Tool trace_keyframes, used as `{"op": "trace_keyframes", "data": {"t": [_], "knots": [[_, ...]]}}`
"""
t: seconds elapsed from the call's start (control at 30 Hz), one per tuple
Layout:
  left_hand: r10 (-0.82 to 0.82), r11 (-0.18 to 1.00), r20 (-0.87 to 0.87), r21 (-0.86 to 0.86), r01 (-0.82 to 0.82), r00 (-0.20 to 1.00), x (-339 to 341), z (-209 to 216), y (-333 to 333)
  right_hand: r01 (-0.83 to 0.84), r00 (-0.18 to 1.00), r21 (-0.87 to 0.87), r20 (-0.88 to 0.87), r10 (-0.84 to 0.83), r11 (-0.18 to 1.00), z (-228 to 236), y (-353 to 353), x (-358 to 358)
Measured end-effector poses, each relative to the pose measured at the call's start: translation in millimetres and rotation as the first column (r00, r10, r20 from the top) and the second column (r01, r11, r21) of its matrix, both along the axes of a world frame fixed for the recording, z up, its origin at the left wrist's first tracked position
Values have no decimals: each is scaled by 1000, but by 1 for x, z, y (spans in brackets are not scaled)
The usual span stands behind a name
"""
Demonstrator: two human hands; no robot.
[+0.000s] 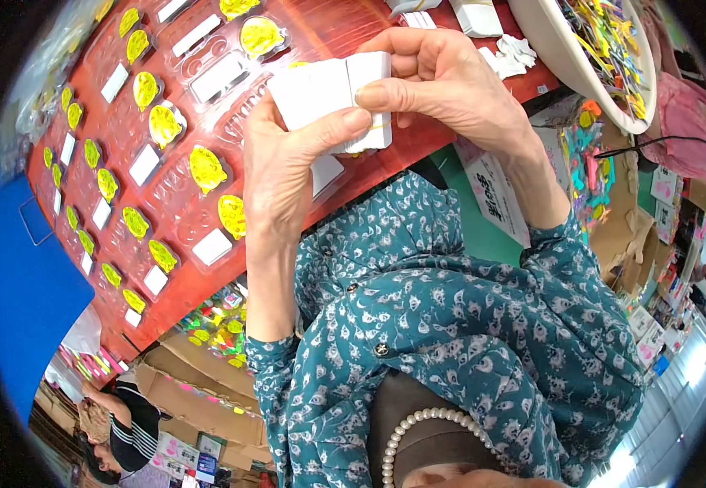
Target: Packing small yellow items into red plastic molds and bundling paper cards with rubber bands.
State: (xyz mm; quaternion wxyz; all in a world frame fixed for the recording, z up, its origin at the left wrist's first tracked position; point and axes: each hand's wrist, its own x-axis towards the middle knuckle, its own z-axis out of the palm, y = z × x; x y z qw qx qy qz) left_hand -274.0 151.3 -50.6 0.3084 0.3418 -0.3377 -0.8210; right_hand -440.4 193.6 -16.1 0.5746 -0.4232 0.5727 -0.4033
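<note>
A stack of blank white cards [312, 93] is between my two hands, above the near edge of the red table [166, 305]. My left hand [275, 179] grips its left side, thumb lying across the front. My right hand [458, 89] pinches the right end, where part of the stack stands slightly apart. What looks like a thin yellowish band crosses that end. Beside my left hand are clear plastic blister trays [186, 191] in rows, many bearing yellow shaped pieces [206, 168] and white cards [211, 246]. Another white card [326, 174] lies below the stack, partly hidden.
A pale basin [536, 37] full of small coloured plastic pieces stands at the right. White card stacks [476, 16] and crumpled white paper [515, 55] lie near it. Open cardboard boxes [198, 382] are below the table. Another person [129, 419] is at lower left.
</note>
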Motion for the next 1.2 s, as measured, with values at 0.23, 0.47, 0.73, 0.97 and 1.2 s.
{"op": "trace_keyframes", "data": {"t": [0.23,0.47,0.73,0.97,1.2], "knots": [[106,994,6,-6,-106,994,-1,1,7,47,998,-69,47,-44,996,-7,-1,-1],[72,996,-4,51,-72,997,5,-4,9,113,991,-78,-62,-117,991,0,-4,-9],[114,978,-43,180,-105,993,18,-17,13,24,951,-9,-308,-26,1000,16,14,-43],[163,961,-57,235,-146,985,17,-8,14,-180,552,-14,-829,89,984,-32,52,-37],[201,956,3,216,-197,980,19,-8,20,-209,216,57,-971,103,976,-25,43,-9]]}}
